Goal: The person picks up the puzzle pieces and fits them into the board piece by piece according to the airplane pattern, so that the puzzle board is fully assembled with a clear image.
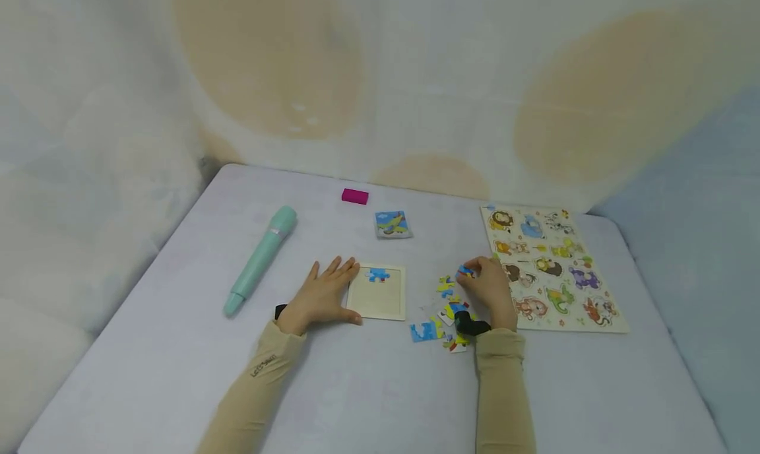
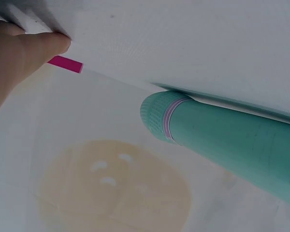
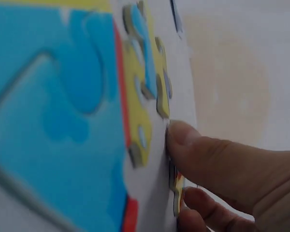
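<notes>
My left hand [image 1: 323,294], fingers spread, rests along the left edge of a small square wooden puzzle tray [image 1: 375,303]. One blue jigsaw piece [image 1: 377,275] lies in the tray near its top edge. To the right, my right hand [image 1: 494,290] pinches a blue and red jigsaw piece [image 1: 464,272] between thumb and fingers. Below that hand lies a loose pile of blue and yellow jigsaw pieces [image 1: 424,332], partly hidden by the black wrist band. Close up in the right wrist view, the thumb [image 3: 183,137] is beside several pieces.
A mint-green microphone-shaped stick [image 1: 258,264] lies left of my left hand. Behind the tray are a small picture card [image 1: 392,224] and a magenta block [image 1: 355,196]. A large animal puzzle board [image 1: 552,272] lies at the right, beside my right hand.
</notes>
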Tool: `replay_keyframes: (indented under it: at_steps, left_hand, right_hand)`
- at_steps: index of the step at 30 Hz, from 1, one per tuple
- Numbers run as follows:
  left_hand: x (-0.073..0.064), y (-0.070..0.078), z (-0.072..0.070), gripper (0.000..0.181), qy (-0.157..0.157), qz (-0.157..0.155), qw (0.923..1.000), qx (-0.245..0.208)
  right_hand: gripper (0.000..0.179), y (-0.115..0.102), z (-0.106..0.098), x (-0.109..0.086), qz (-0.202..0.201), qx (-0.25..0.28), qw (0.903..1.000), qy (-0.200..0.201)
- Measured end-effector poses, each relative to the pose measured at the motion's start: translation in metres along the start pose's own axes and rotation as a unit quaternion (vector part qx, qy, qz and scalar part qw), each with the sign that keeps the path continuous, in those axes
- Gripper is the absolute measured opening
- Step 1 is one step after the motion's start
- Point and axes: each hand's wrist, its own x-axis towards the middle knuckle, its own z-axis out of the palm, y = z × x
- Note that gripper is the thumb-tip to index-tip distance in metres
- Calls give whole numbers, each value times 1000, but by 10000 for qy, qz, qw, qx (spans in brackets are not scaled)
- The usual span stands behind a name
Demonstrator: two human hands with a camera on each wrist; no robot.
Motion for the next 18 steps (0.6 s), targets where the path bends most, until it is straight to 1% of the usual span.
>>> replay_keyframes:
  at_steps: [2,5,7,10,12,14,16,18]
  left_hand:
    - [0,0,0,114,31,-3,10000,-29]
    - [-1,1,1,114,66,2,10000,-69]
    - [-2,1,0,113,95,13,9999,-70]
    - [-3,1,-1,113,111,22,9999,-47]
    - [-3,0,-1,113,118,10,9999,-32]
    - [-3,0,-1,113,112,-17,9999,-25]
    - [-3,1,-1,113,111,-23,9999,-24]
    - [-3,2,0,113,83,-30,9999,-54]
  right_hand:
    - [35,-3,2,1,-48,-6,10000,55]
    - [29,-7,2,1,37,75,9999,106]
    - [28,-10,1,0,7,204,9997,118]
    - [28,-23,1,-2,-126,620,9979,136]
    - [27,-37,6,-2,-150,1154,9932,37]
    - [24,-52,14,-2,-128,1557,9877,-58]
    - [21,-66,25,-1,-70,1845,9827,-174]
    - [21,-78,36,0,-28,1887,9817,-267]
